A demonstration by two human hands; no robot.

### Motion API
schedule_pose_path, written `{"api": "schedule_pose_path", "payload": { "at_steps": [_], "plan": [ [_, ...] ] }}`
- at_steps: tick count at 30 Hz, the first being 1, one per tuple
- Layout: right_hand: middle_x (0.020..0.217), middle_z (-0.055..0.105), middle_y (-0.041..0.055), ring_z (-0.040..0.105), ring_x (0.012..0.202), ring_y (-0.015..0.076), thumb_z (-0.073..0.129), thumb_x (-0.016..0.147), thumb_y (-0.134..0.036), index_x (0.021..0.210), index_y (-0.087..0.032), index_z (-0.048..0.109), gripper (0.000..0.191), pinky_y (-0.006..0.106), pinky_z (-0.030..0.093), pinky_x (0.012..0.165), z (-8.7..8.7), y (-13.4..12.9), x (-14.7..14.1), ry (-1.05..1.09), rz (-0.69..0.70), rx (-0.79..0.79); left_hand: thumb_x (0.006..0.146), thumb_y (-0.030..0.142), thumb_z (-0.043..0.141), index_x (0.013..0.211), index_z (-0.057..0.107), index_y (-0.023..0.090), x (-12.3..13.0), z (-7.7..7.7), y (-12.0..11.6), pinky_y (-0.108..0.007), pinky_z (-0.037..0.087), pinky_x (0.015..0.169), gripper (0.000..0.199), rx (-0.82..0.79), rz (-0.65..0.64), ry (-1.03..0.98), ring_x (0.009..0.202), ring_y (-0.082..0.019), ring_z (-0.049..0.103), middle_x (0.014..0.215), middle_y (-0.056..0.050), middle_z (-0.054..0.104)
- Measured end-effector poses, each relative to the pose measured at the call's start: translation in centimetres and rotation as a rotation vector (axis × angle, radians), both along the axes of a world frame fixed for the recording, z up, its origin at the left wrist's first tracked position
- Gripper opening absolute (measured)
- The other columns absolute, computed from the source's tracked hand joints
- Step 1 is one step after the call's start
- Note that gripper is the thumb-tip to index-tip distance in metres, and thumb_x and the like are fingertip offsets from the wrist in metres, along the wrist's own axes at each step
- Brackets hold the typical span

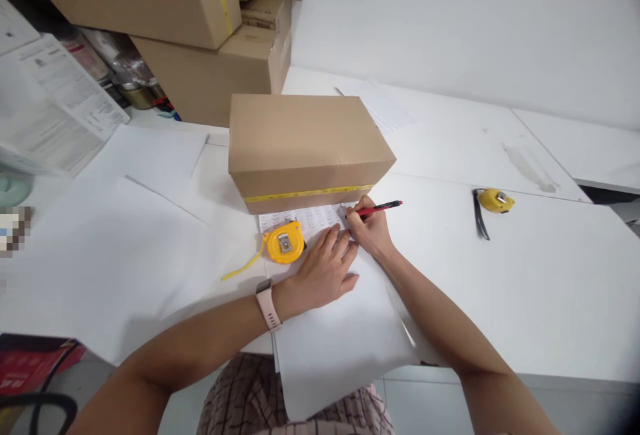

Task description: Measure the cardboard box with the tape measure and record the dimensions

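Observation:
My right hand [369,227] grips a red and black pen [380,209], its tip end down at the upper part of a sheet of paper [345,328]. Rows of handwriting [315,216] run across the top of that sheet. Flat on the paper lies my left hand [327,265], fingers spread, holding nothing. Just left of it rests a yellow tape measure [285,242] with a yellow strap. A closed cardboard box [305,138], sealed with yellow tape, stands right behind the paper. The sheet's lower end hangs over the table's front edge.
A second yellow tape measure [495,200] with a black strap lies on the white table [550,288] at right. Larger cardboard boxes [200,75] are stacked at the back left. Printed sheets [65,95] stand at far left, and loose paper [380,105] lies behind the box.

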State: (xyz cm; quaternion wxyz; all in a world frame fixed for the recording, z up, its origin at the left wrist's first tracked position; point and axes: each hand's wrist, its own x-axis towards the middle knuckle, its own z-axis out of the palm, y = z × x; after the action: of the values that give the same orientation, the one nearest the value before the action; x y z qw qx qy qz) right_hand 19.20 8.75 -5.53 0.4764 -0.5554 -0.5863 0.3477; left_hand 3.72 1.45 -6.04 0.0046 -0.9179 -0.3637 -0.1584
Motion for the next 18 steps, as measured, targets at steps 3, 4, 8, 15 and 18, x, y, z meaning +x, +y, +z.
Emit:
{"api": "schedule_pose_path", "payload": {
  "at_steps": [3, 4, 8, 15, 18],
  "plan": [
    [0.055, 0.041, -0.0073, 0.037, 0.052, 0.0095, 0.059, 0.075, -0.021, 0.064, -0.023, 0.042, 0.02, 0.026, 0.03, 0.05, -0.06, 0.0, 0.07, -0.004, 0.018, -0.002, 0.095, 0.047, 0.056, 0.137, 0.051, 0.006, 0.02, 0.01, -0.02, -0.051, 0.033, 0.117, 0.058, 0.0, 0.008, 0.001, 0.137, -0.04, 0.046, 0.142, -0.023, 0.054],
    [0.055, 0.041, -0.0073, 0.037, 0.052, 0.0096, 0.059, 0.075, -0.02, 0.065, -0.023, 0.042, 0.02, 0.026, 0.03, 0.05, -0.07, -0.01, 0.1, -0.005, 0.02, -0.005, 0.095, 0.047, 0.056, 0.138, 0.05, 0.007, 0.02, 0.05, -0.03, -0.051, 0.033, 0.117, 0.058, 0.0, 0.012, 0.005, 0.137, -0.04, 0.046, 0.143, -0.023, 0.054],
    [0.055, 0.04, -0.0073, 0.036, 0.052, 0.0098, 0.059, 0.075, -0.021, 0.065, -0.023, 0.042, 0.021, 0.026, 0.029, 0.05, -0.11, -0.08, 0.15, 0.001, 0.012, -0.008, 0.096, 0.046, 0.054, 0.139, 0.049, 0.006, 0.0, 0.24, -0.01, -0.051, 0.033, 0.118, 0.059, 0.0, 0.006, 0.018, 0.137, -0.04, 0.046, 0.143, -0.023, 0.054],
    [0.056, 0.041, -0.0069, 0.037, 0.054, 0.0103, 0.061, 0.077, -0.022, 0.065, -0.023, 0.042, 0.022, 0.026, 0.031, 0.052, -0.16, -0.04, 0.16, -0.017, -0.024, 0.003, 0.097, 0.046, 0.054, 0.138, 0.05, 0.006, -0.05, 0.35, -0.01, -0.051, 0.033, 0.118, 0.057, -0.016, 0.003, 0.016, 0.139, -0.04, 0.045, 0.144, -0.023, 0.053],
    [0.056, 0.041, -0.0072, 0.037, 0.054, 0.0102, 0.06, 0.077, -0.021, 0.065, -0.023, 0.041, 0.022, 0.026, 0.031, 0.052, -0.23, 0.0, 0.19, -0.014, -0.013, 0.009, 0.097, 0.045, 0.054, 0.138, 0.05, 0.006, -0.06, 0.35, -0.04, -0.051, 0.032, 0.119, 0.057, -0.02, 0.0, 0.011, 0.138, -0.039, 0.045, 0.144, -0.023, 0.053]
  ]
}}
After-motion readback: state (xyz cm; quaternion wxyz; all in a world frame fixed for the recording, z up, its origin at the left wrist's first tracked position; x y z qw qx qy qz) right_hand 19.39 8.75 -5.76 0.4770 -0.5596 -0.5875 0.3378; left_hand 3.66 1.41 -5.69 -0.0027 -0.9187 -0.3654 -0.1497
